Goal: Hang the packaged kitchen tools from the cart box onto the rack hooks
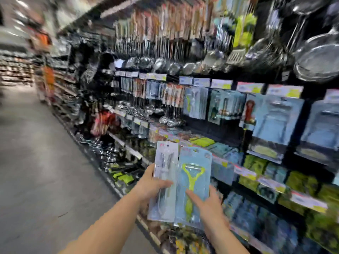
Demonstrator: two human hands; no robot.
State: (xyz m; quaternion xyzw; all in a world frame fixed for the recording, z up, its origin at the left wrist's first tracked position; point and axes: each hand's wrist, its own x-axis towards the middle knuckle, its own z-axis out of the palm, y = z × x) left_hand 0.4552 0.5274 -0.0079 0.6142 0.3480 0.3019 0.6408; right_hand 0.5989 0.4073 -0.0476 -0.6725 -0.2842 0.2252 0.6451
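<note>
Left hand (152,182) grip round pale pack (165,180), right hand (207,204) round peeler pack (194,184), edges overlapping.

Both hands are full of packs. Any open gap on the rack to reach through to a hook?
Little. Dark gaps flank the red-tool pack, beside the large blue cards. Ladles above hang tightly. Left hand holds the pale pack, right hand the green peeler pack.

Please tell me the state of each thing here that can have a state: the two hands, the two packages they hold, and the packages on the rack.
left hand: grips the pale package, thumb across its front.
right hand: holds the blue package.
pale package: upright, held, not hung.
blue package: upright, sealed, green peeler inside, not hung.
rack packages: hanging in rows.
</note>
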